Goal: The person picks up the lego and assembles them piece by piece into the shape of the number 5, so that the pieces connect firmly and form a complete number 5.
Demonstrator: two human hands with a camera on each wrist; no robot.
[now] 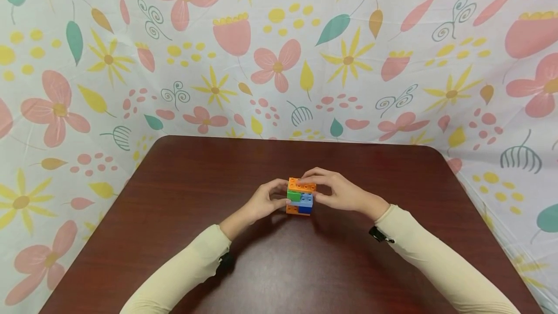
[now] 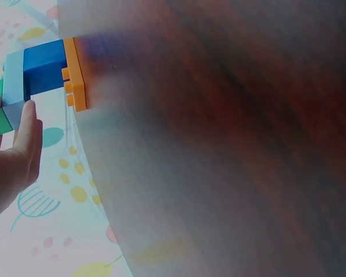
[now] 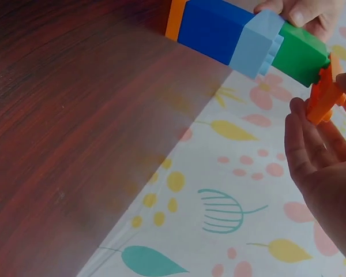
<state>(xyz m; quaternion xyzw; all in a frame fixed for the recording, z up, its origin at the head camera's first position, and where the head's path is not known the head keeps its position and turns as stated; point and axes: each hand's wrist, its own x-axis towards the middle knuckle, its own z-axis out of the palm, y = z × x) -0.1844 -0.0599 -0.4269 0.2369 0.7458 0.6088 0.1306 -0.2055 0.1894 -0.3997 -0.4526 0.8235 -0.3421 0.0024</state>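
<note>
A stack of toy building bricks stands on the table. At its bottom is an orange plate (image 2: 75, 75), with a dark blue brick (image 3: 215, 29) on it, then a light blue brick (image 3: 255, 46) and a green brick (image 3: 300, 55). My left hand (image 1: 266, 201) grips the stack from the left, fingers and thumb around the green and light blue bricks. My right hand (image 1: 337, 190) pinches a second orange plate (image 1: 302, 185) at the top. In the right wrist view this plate (image 3: 325, 95) tilts against the green brick's studded end.
The dark brown table (image 1: 279, 265) extends on all sides of the stack. A white cloth with a flower print (image 1: 279, 23) hangs behind the table and along its sides. Black straps (image 1: 380, 234) sit on both cream sleeves.
</note>
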